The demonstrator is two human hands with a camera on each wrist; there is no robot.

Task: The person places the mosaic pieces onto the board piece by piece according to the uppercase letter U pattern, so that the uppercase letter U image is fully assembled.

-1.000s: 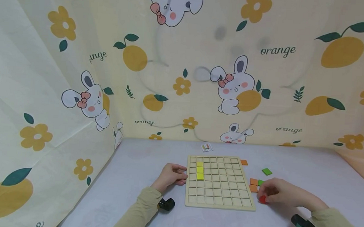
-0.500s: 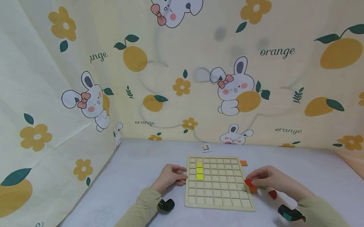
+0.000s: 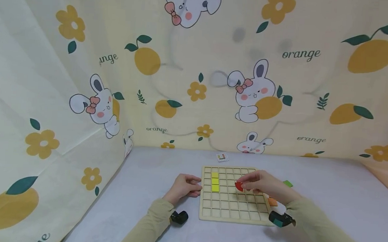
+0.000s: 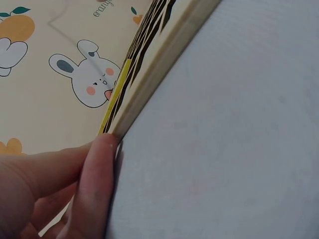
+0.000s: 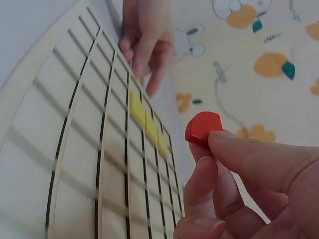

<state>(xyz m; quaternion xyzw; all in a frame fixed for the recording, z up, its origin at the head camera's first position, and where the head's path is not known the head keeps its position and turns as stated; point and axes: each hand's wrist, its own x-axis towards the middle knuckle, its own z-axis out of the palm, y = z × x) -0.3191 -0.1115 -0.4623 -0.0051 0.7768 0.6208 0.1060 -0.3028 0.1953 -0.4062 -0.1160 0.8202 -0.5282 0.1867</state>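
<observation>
Printed cloth point(image 3: 196, 71) with rabbits and oranges hangs behind a pale table point(image 3: 155, 163). Above the grid board point(image 3: 224, 206), the right hand point(image 3: 265, 183) pinches a red piece point(image 3: 238, 186) in its grip, apart from the cells. Good handling, I judge, calls for a light pinch, a level piece and fingertips clear of the yellow tiles point(image 3: 215, 181); the left hand point(image 3: 184, 186), its grip released, fingers touching the board's left edge, can steady it. Orange tiles point(image 3: 272, 202) and a green tile point(image 3: 287, 183) lie right of the board, a small patterned card point(image 3: 222, 157) behind it.
</observation>
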